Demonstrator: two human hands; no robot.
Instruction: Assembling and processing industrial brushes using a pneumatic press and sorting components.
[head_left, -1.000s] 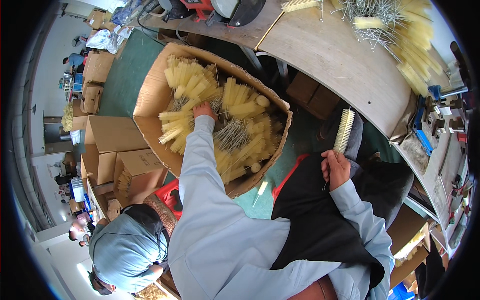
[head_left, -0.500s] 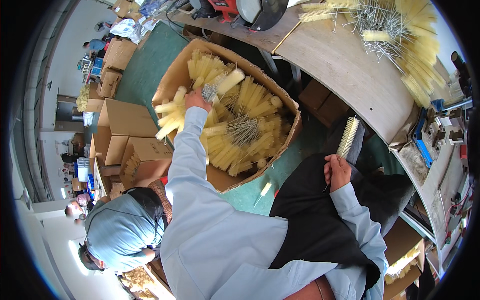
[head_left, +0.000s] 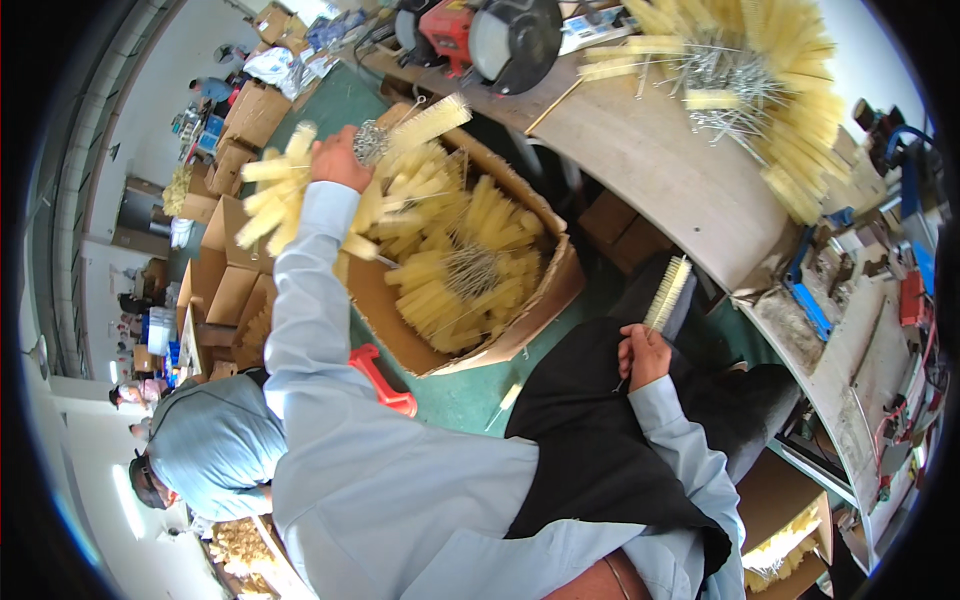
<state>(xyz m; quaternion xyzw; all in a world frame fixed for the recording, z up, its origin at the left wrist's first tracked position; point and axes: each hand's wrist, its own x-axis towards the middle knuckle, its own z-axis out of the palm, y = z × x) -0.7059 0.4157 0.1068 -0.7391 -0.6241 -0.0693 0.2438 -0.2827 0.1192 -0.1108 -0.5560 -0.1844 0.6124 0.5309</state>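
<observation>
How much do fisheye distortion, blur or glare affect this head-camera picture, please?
In the head view, distortion is strong: the workbench edge bows into a curve and black corners ring the frame. Daylight is even, with mild washout at the upper right over the pile of yellow brushes. The left hand lifting a brush bundle looks slightly soft; the right hand and its single brush are sharp.

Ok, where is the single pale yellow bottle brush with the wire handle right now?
The pale yellow bottle brush stands upright in the right hand, right of centre in the head view, above the black apron and beside the curved wooden workbench.
</observation>
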